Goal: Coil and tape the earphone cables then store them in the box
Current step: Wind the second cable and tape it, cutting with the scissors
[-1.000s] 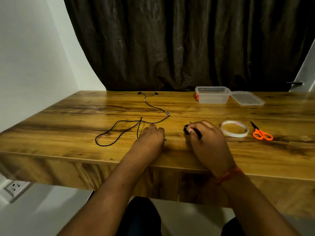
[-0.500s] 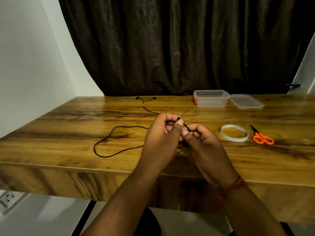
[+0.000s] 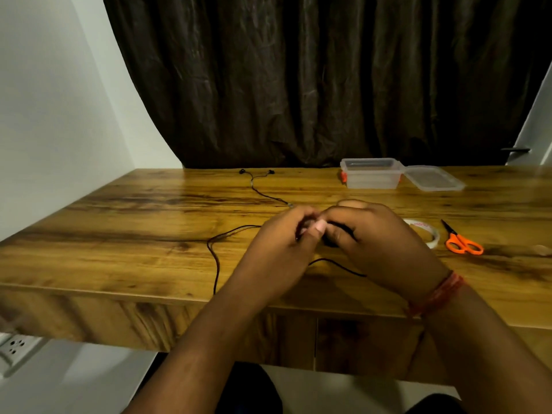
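Both hands, left hand and right hand, pinched thin black earphone cable; loose length trailed left toward far earbuds, nearer left hand.

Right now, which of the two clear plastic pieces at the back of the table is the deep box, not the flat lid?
The left one, the box: tall walls and an orange clip on its left end. The lid lies flat beside it on the right, touching.

One earphone cable, one box, one lid, one tape roll, one scissors.
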Tool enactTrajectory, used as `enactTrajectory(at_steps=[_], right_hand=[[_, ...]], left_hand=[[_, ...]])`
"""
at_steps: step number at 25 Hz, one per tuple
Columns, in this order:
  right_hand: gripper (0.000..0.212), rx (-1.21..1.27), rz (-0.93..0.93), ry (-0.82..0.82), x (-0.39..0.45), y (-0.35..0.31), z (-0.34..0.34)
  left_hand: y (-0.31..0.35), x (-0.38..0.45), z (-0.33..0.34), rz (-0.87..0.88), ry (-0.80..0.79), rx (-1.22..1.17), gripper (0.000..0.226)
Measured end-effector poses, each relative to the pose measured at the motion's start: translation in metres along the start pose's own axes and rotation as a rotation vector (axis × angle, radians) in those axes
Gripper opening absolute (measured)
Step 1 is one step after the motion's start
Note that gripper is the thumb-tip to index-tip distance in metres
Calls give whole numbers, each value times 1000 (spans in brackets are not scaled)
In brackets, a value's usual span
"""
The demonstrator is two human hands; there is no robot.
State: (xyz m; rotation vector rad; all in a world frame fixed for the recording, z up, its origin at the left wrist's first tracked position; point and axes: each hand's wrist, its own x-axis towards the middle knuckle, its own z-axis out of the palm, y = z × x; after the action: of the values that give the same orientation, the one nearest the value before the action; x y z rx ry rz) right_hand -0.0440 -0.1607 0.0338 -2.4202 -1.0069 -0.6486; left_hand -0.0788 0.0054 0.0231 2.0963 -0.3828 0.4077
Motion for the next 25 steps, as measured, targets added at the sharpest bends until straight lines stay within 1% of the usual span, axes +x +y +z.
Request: enactTrajectory(at_steps=[1,3,5,6,8,11,12,13,14,15,17,19,21,23,25], right_hand=[[13,-31,-6,-29,2,1,-1],[12,-23,4,-42,2,5,-1],[8,83,32,-9,1,8,0],[5,135,50,28,1,10,0],[3,208,86,108,2,14,-2],[9,315,131,150,4,16,3],[11,424,153,124,4,13,7],[13,599,198,81,5,7,11],[16,696,221,50,4,2,16],[21,716,221,45,2,-4,22],[27,599,191,43,-4,-13,31],[21,510,175,-20,-9,-23,35],[16,412,186,-72,-14,-26,31],[13,277,183,-89,-18,-28,20],[13,180,160,-104,-19,-31,4]], left_hand=[[-2,1,1,-37,-48,19,13],[-8,2,0,-85,-85,-4,20],[-11,2,-4,-69,-99,8,28],[-12,1,-5,-63,-125,-33,30],[-11,-3,-6,-92,-216,-252,29],[-2,-10,-7,-102,-310,-725,26],[0,-9,-8,-71,-318,-857,25],[3,-7,-7,-33,-314,-969,25],[6,-3,-7,-2,-291,-1057,26],[8,3,-6,19,-255,-1120,27],[10,12,-5,53,-187,-1192,27],[10,20,-7,53,-132,-1208,26],[6,25,-12,11,-72,-1164,28],[-2,27,-13,-42,-22,-1093,27],[-10,26,-8,-80,6,-974,26]])
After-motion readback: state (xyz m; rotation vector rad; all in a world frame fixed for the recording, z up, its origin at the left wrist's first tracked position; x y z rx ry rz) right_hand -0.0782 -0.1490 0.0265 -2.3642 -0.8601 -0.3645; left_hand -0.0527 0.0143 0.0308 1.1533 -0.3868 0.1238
